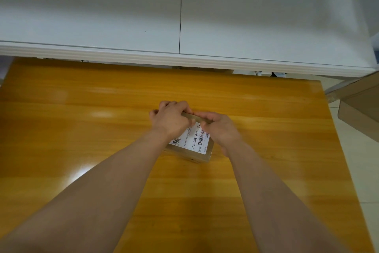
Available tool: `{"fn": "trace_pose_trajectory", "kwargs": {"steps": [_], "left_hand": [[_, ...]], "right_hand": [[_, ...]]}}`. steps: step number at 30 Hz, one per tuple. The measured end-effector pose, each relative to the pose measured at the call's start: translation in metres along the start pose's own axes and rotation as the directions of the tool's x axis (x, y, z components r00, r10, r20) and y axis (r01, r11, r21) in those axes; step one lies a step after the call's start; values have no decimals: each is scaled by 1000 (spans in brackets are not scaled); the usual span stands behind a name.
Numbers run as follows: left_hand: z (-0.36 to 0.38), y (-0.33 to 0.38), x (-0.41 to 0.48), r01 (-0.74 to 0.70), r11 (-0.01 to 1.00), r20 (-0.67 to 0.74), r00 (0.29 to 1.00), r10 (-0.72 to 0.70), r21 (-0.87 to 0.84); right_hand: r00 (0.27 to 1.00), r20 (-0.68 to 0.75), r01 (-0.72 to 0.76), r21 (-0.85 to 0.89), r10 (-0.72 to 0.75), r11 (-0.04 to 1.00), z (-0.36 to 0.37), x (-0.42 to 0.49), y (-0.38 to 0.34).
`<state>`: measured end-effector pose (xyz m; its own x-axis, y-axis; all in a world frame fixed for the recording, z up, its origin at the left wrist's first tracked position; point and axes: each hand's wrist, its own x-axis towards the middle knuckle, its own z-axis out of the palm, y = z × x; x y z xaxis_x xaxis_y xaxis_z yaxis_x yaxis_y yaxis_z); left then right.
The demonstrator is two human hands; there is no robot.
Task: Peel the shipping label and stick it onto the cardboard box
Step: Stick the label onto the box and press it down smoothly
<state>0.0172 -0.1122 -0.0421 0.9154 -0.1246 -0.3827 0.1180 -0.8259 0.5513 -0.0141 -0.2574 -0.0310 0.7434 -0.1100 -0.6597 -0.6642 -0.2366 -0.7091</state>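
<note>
Looked down on a glossy, honey-coloured wooden table [82,129], streaked with pale glare from overhead light. Backed onto a white cabinet [102,16] with a vertical seam between two panels and a ribbed front edge. Showed pale floor tiles [352,160] off the right side, and there a big open carton [361,109], cut by the frame edge and well apart from the work.

Found the small cardboard box [202,156] lying flat near the middle of the table, turned at a slant. Carried the shipping label [194,140] on its top face: white, printed with a barcode, a QR code and the line 15H-159-A03-210. Lay flat against the cardboard over the visible part, its far end hidden under the hands.

Reached in with both bare forearms from the near edge. Had the left hand [171,118] on the box's far left corner, fingers curled tightly over the far edge, knuckles up, wrist over the label's left side. Had the right hand [219,127] just beside it, fingers curled round the same far edge and thumb tucked down at the label's far end. Gripped the box with both hands closed, fingertips meeting at the far edge. Could not tell a pinch on the label's edge from a hold on the cardboard alone.
</note>
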Motion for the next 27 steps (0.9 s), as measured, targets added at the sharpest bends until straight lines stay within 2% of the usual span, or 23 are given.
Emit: {"fn": "trace_pose_trajectory", "kwargs": {"steps": [3,6,8,10,13,15,17,27], "left_hand": [[0,2,1,34,994,-16,999,-36,-106],[-2,1,1,42,990,8,999,-41,-136],[-6,0,1,28,996,55,998,-24,-79],[-10,0,1,-10,999,149,989,3,47],[-8,3,-2,-37,982,188,982,1,187],[-3,6,-4,-9,974,138,990,-24,228],[2,9,-5,13,967,91,995,-37,256],[5,9,-1,80,989,37,996,-85,127]], "right_hand": [[1000,-12,7,-13,-7,1000,2,0,1],[1000,1,29,-71,-29,997,-4,-4,0],[996,71,55,-48,-51,997,-12,-5,2],[977,206,56,-5,-53,998,-21,-4,8],[945,324,98,-127,-52,987,-23,-1,12],[943,322,163,-239,-81,957,-21,-1,10],[949,303,175,-272,-89,946,-20,-2,7],[979,204,57,-164,-23,985,-23,2,2]]}}
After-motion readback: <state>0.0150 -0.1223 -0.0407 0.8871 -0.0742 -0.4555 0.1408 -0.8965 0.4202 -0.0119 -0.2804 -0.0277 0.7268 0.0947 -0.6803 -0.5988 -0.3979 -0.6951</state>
